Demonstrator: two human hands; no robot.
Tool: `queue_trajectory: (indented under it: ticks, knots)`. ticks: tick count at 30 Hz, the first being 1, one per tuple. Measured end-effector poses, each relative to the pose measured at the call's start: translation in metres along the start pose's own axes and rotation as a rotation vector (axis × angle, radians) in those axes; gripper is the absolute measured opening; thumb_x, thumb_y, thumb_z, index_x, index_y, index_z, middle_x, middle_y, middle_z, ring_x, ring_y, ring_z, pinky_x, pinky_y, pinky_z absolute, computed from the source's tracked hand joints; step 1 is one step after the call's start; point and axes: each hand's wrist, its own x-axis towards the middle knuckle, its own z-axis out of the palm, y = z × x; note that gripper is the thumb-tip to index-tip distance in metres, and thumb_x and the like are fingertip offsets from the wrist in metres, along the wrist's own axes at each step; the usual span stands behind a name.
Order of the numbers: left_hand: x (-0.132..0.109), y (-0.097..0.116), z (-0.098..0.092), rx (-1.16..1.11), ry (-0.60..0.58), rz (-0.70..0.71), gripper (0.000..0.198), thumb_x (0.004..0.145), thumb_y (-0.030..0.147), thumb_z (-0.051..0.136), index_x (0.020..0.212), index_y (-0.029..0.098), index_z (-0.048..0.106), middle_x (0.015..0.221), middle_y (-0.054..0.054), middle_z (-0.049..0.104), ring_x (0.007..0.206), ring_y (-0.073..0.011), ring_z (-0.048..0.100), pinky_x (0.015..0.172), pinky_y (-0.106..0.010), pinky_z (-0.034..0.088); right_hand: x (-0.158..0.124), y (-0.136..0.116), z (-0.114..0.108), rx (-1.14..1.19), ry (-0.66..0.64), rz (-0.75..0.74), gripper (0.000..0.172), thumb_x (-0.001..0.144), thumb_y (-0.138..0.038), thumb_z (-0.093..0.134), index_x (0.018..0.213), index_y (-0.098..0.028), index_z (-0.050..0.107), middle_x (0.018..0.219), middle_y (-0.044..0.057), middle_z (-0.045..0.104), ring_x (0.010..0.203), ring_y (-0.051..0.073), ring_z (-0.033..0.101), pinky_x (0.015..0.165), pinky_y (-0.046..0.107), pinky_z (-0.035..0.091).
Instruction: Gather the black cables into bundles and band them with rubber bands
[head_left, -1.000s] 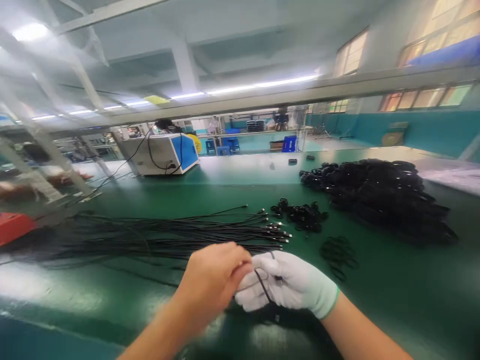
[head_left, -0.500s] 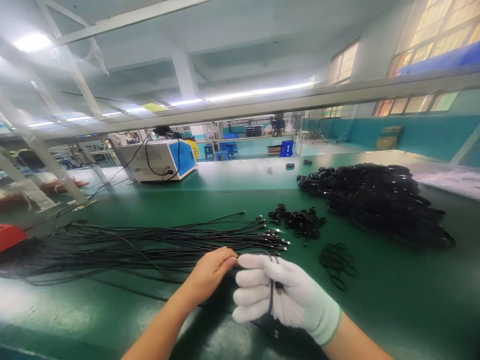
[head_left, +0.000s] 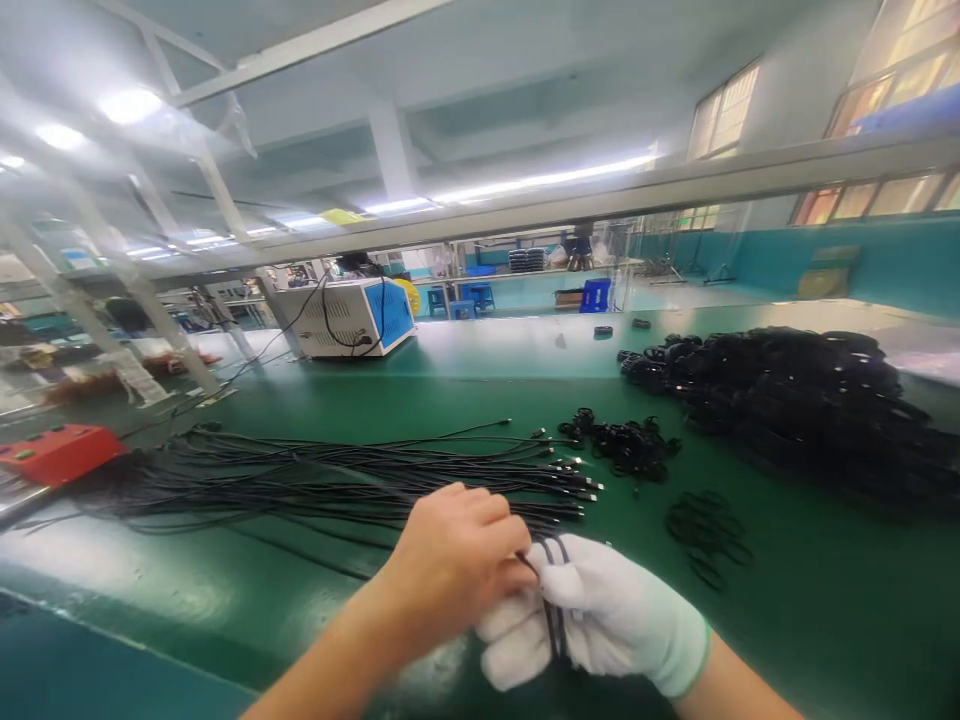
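Wearing a white glove, my right hand [head_left: 619, 610] has a black cable [head_left: 555, 630] looped around its fingers, with the thumb pressed on the strands. My bare left hand [head_left: 461, 555] is closed on the same cable right beside the gloved thumb. The cable's ends are hidden by the hands. Beyond them, a bundle of straight black cables [head_left: 360, 470] lies across the green table, its metal plugs pointing right. To the right of the plugs sits a small heap of black loops [head_left: 630, 445]. Several thin black rings [head_left: 705, 540] lie loose nearer my right hand.
A large pile of coiled black cables [head_left: 795, 410] covers the table's right side. At the back left stands a white and blue machine [head_left: 337, 318] with dangling wires. A red device [head_left: 64, 455] sits at the left edge. A metal beam [head_left: 510, 225] crosses above the table.
My left hand has moved right and closer, over the gloved fingers. More cable strands now cross the right hand. The view has turned left, bringing the red device further in.
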Motion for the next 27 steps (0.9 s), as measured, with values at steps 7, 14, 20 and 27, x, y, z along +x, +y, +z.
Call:
queue_trajectory:
  ticks: [7,14,20,27]
  knots:
    - [0.011,-0.026,0.028,-0.721,-0.098,-0.247,0.013,0.082,0.023,0.059,0.077,0.018,0.068,0.075,0.001,0.066,0.071,-0.0121,0.060,0.066,-0.021,0.045,0.006,0.002,0.006,0.228,-0.158,0.155,0.044,0.060,-0.030,0.080,0.078,-0.014,0.043,0.063,-0.006,0.035,0.054,0.005,0.044,0.057,0.018,0.033]
    - [-0.023,-0.049,0.058,-0.160,-0.078,-0.360,0.029,0.091,0.021,0.036,0.087,0.020,0.065,0.084,-0.004,0.068,0.074,-0.0180,0.061,0.067,-0.030,0.045,0.004,-0.018,0.014,0.224,-0.075,-0.166,0.037,0.071,-0.031,0.073,0.095,-0.013,0.052,0.067,-0.007,0.030,0.056,0.006,0.038,0.063,0.027,0.038]
    - [-0.039,0.013,0.068,0.185,-0.003,-0.152,0.015,0.080,0.014,0.048,0.072,0.021,0.058,0.065,0.001,0.064,0.050,-0.0160,0.056,0.047,-0.029,0.032,0.000,-0.030,0.010,0.094,0.149,-0.286,0.022,0.081,-0.027,0.064,0.097,-0.016,0.055,0.071,-0.003,0.044,0.063,0.009,0.046,0.070,0.031,0.042]
    - [-0.017,0.013,0.028,0.024,0.059,-0.052,0.013,0.077,0.024,0.065,0.069,0.020,0.057,0.066,0.003,0.063,0.058,-0.0145,0.054,0.055,-0.028,0.031,-0.008,-0.009,0.004,-0.167,0.183,-0.054,0.029,0.081,-0.028,0.063,0.103,-0.011,0.054,0.086,0.008,0.057,0.080,0.016,0.056,0.073,0.031,0.041]
